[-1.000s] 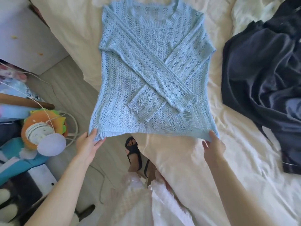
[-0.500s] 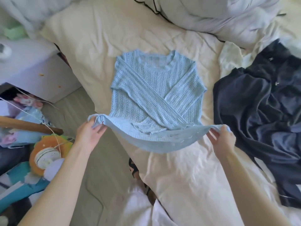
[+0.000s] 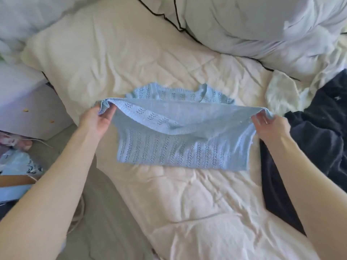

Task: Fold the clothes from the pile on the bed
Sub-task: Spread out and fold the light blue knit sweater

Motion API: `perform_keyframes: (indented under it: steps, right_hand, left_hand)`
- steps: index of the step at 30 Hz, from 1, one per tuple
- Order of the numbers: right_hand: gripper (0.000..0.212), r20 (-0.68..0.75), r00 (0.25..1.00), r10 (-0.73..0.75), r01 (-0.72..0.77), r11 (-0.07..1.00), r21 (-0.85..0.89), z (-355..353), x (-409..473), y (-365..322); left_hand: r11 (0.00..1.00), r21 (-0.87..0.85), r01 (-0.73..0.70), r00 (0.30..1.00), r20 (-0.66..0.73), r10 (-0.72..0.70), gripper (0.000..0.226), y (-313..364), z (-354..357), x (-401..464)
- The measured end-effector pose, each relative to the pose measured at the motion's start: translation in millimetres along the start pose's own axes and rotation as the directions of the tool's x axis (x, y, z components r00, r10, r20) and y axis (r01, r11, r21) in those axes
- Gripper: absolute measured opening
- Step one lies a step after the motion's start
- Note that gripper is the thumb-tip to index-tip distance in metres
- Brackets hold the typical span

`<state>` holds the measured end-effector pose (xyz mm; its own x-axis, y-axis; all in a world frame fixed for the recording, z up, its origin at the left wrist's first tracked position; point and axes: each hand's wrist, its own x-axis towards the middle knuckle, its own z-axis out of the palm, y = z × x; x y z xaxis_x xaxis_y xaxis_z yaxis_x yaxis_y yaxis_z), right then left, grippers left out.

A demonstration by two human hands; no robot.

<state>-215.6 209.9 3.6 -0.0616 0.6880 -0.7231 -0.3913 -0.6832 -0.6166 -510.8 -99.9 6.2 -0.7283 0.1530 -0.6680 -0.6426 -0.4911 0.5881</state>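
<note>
A light blue knitted sweater (image 3: 180, 147) lies on the cream bed cover (image 3: 197, 203), its lower half doubled up over its upper half. My left hand (image 3: 95, 119) grips the left corner of the hem. My right hand (image 3: 270, 124) pinches the right corner. The hem hangs stretched between both hands, just short of the neckline (image 3: 180, 92), which still shows beyond it. The sleeves are hidden under the fold.
A heap of dark navy clothes (image 3: 315, 136) lies on the bed to the right, with a crumpled white garment (image 3: 281, 92) behind it. Pillows and a pale duvet (image 3: 253, 23) fill the back. A white bedside cabinet (image 3: 28, 109) and floor clutter sit on the left.
Both hands lifted the sweater's hem from the near edge and carried it away from me over the crossed sleeves, up toward the neckline. The camera view tilted further up the bed.
</note>
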Motion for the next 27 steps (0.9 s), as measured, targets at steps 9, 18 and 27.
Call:
perform_keyframes:
  steps: [9, 18, 27]
  right_hand:
    - [0.026, 0.001, 0.998, 0.071, -0.07, 0.996, 0.056, 82, 109, 11]
    - [0.036, 0.476, 0.8, -0.365, 0.534, 0.069, -0.843, 60, 132, 84]
    - [0.039, 0.828, 0.515, 0.221, 0.614, -0.769, -0.176, 83, 138, 88]
  left_hand:
    - [0.983, 0.183, -0.005, 0.999, -0.045, 0.013, 0.015, -20, 65, 107]
    - [-0.521, 0.598, -0.609, 0.624, 0.767, 0.151, 0.063, -67, 25, 127]
    - [-0.665, 0.271, -0.695, 0.528, 0.821, -0.218, 0.011, -79, 56, 139]
